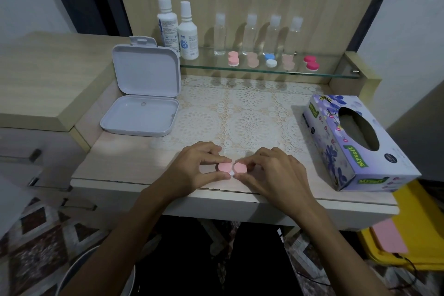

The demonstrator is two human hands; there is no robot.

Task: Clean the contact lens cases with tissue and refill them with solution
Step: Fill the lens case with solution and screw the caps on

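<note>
A pink contact lens case [232,167] with two round caps lies near the table's front edge. My left hand [199,170] pinches its left cap between thumb and fingers. My right hand [271,173] pinches its right cap the same way. A purple tissue box [355,144] lies at the right, its oval opening facing up. Two white solution bottles [177,31] stand at the back left. On the glass shelf [336,74] lie several more lens cases: pink [233,58], pale pink [252,59], blue and white [270,59], pale pink [287,61] and magenta [311,63].
An open white plastic box [141,113] sits at the left of the lace mat [249,113]. Several small clear bottles [258,33] stand along the shelf's back. A raised wooden cabinet top [43,74] borders the left. A yellow bin [408,230] is lower right.
</note>
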